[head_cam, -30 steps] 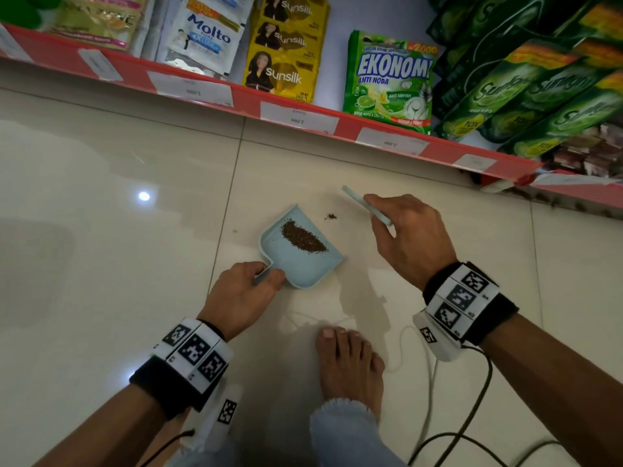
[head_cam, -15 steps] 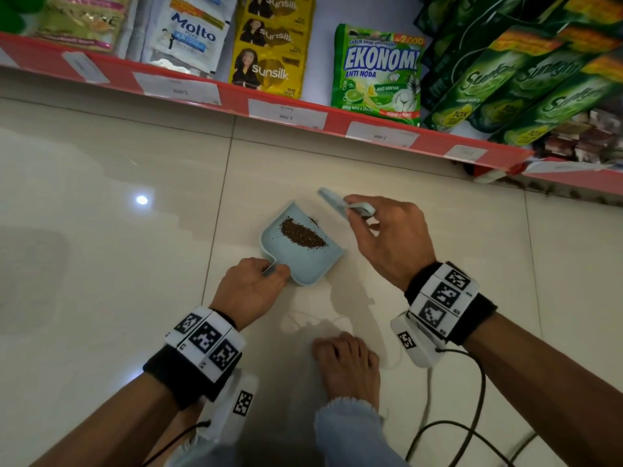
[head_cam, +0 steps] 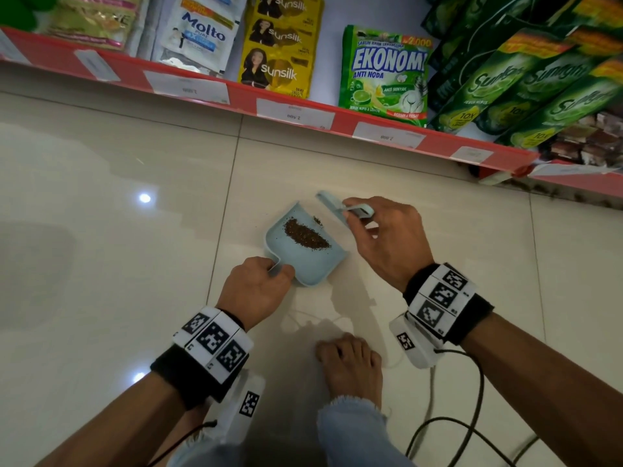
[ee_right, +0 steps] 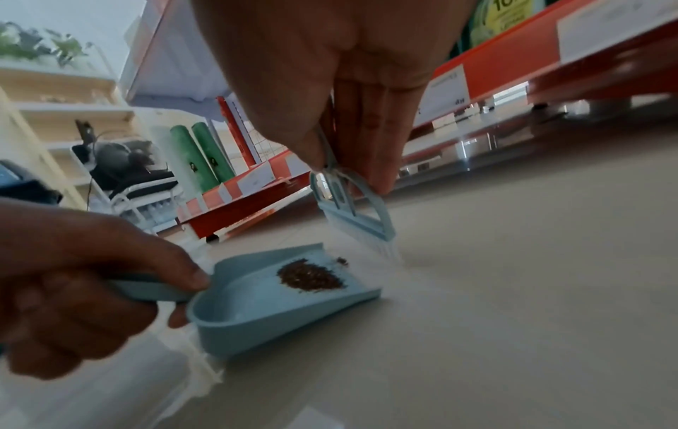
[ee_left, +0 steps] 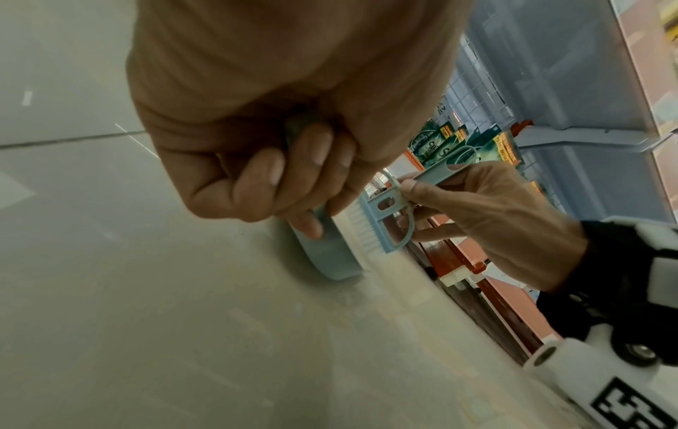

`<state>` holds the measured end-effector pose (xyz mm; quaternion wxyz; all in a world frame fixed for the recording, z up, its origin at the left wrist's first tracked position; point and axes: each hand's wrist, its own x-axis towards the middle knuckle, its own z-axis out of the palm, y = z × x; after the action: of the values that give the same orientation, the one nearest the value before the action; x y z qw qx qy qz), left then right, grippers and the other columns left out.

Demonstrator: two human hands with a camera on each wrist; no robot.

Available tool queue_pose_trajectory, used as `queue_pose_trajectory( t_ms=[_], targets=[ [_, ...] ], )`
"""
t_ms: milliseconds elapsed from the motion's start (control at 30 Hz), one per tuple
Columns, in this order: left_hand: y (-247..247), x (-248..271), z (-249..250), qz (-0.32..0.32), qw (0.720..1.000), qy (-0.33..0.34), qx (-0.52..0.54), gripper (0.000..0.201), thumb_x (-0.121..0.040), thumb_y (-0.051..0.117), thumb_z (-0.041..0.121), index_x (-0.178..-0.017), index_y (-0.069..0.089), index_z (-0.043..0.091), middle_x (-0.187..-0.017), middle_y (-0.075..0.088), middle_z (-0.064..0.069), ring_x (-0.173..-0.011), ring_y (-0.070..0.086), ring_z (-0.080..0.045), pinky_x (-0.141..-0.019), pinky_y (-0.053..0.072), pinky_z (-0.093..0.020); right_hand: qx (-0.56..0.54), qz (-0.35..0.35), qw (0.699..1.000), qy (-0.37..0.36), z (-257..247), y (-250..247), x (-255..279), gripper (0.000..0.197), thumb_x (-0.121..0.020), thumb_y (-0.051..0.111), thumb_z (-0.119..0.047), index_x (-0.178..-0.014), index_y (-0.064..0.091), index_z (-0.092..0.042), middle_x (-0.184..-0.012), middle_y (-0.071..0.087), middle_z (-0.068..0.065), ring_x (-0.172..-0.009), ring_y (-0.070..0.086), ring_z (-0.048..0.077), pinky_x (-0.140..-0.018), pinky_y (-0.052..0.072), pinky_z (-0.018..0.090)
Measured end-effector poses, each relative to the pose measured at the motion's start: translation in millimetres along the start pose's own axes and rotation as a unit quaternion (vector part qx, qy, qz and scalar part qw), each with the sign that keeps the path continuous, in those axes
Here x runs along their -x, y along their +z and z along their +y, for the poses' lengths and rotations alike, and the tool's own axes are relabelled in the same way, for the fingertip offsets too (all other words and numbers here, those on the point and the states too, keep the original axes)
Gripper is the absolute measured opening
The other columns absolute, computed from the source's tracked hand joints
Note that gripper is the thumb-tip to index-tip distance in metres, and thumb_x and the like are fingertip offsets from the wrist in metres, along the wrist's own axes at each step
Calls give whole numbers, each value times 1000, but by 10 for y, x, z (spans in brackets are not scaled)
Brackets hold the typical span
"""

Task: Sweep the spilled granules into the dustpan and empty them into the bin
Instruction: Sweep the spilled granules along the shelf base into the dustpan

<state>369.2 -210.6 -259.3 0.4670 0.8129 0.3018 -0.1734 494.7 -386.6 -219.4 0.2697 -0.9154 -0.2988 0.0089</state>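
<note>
The left hand (head_cam: 257,291) gripped the short handle of a pale blue dustpan (head_cam: 312,264), fingers curled under it and thumb on top, while the right hand (head_cam: 387,237) pinched the handle of a small matching brush (head_cam: 332,205) between thumb and fingers. The dustpan lay on the glossy cream floor tile (head_cam: 101,264), its open lip pointing towards the foot of the red-edged shelf (head_cam: 296,106) and its rounded back wall nearest the person. Inside sat a dark brown heap of granules (head_cam: 306,235), gathered in a rough oval across the middle of the pan, with a small separate cluster (head_cam: 317,220) close to the lip. The brush, held tilted with its white bristles down, met the floor just beside the lip's right corner. A bare foot (head_cam: 350,369) rested on the tile behind the pan, beside a black cable (head_cam: 472,429). Green Ekonomi (head_cam: 384,72) and yellow Sunsilk (head_cam: 279,45) sachets hung above the shelf edge.
</note>
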Motion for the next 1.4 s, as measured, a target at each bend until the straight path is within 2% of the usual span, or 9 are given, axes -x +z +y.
queue_pose_trajectory(
  t_ms=[133,233,433,633,800,1067,1167,1267,1400],
  targets=[
    [-4,15,-2,2,1000,-5,0,38,-91,55,36,-83,70,3,-68,62,-4,-65,54,-14,-54,36,-26,115,-60,991,-17,37,-35,-45,21,-98,52,-29,-104,71,-23,-84,69,-1,-68,62,22,-60,53,35],
    [-3,34,-1,2,1000,-10,1,38,-91,55,36,-81,69,3,-64,58,-2,-62,53,-14,-52,34,-26,47,-126,991,-27,-7,-10,-20,21,-97,54,-28,-103,72,-20,-89,72,1,-73,65,22,-64,56,37],
    [-12,46,-4,2,1000,-18,-10,38,-90,55,38,-80,69,4,-64,58,-1,-62,52,-13,-52,34,-26,23,-27,999,-24,-22,-44,-87,20,-96,56,-26,-98,72,-15,-85,73,4,-68,65,20,-60,58,39],
    [-32,56,-9,1,1000,-24,-10,41,-90,56,36,-75,64,-1,-58,53,-1,-57,50,-15,-51,33,-26,21,-141,989,-37,-62,-6,-59,21,-96,57,-27,-103,74,-17,-88,74,2,-70,66,19,-66,57,38],
    [-41,67,-21,0,1000,-23,-2,43,-91,56,36,-80,66,-4,-59,54,-2,-58,50,-16,-51,33,-26,3,-35,999,-31,-80,-44,-107,18,-94,60,-25,-96,74,-14,-83,73,1,-67,65,16,-61,58,37],
    [-65,95,-5,-2,1000,-23,2,40,-90,56,36,-68,57,3,-58,50,-2,-57,47,-18,-51,31,-28,-22,-144,989,-13,-160,12,-30,18,-93,63,-31,-95,75,-17,-83,73,-1,-71,66,17,-67,57,39],
    [-75,107,-10,-4,1000,-25,4,40,-90,55,36,-70,59,1,-58,50,-2,-59,48,-19,-52,32,-28,-45,-103,994,-2,-186,-16,-26,25,-95,60,-37,-98,74,-17,-93,72,-3,-80,66,15,-68,57,39],
    [-82,115,-25,-2,1000,-28,9,41,-90,55,36,-73,61,-1,-58,50,-2,-57,48,-18,-53,33,-27,5,-55,998,-10,-155,-81,-81,23,-95,61,-35,-104,74,-18,-99,61,-5,-85,61,15,-65,57,39],
    [-85,127,-33,-3,1000,-28,10,41,-90,55,35,-76,64,-3,-57,50,-1,-56,48,-17,-52,33,-27,107,-22,994,-17,-138,-128,-102,16,-93,62,-30,-99,75,-23,-84,65,-2,-78,59,20,-57,50,34]
  ],
)
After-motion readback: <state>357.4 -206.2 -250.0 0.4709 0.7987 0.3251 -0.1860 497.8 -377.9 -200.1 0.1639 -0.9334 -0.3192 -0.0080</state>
